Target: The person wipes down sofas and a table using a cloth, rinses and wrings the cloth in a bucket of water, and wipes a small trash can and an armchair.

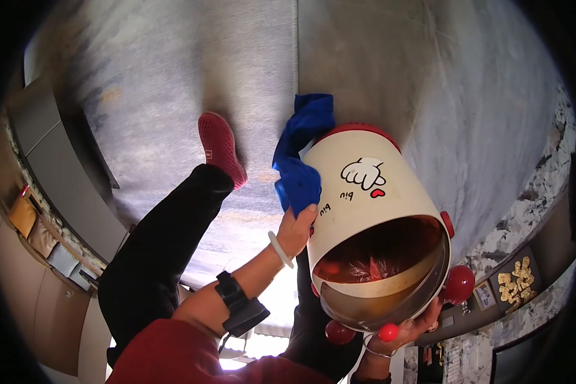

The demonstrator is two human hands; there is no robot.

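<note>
A cream bin (390, 173) with a red rim, a cartoon hand and upside-down lettering is tilted, its dark, glossy opening towards me. Reddish, crinkled plastic (372, 270) shows inside. My left hand (296, 232), a white bangle on its wrist, grips a blue cloth (299, 182) against the bin's left side. Below the opening, my right hand (424, 320) holds the bin's lower right edge, its fingers partly hidden. Red balls (459, 285) stick out near that edge.
Grey, streaky floor (160, 77) lies ahead, crossed by a seam. My foot in a red shoe (221, 148) stands left of the bin. Grey cabinets (57, 160) curve along the left. At the right are a marbled border (499, 246) and a gold ornament (517, 281).
</note>
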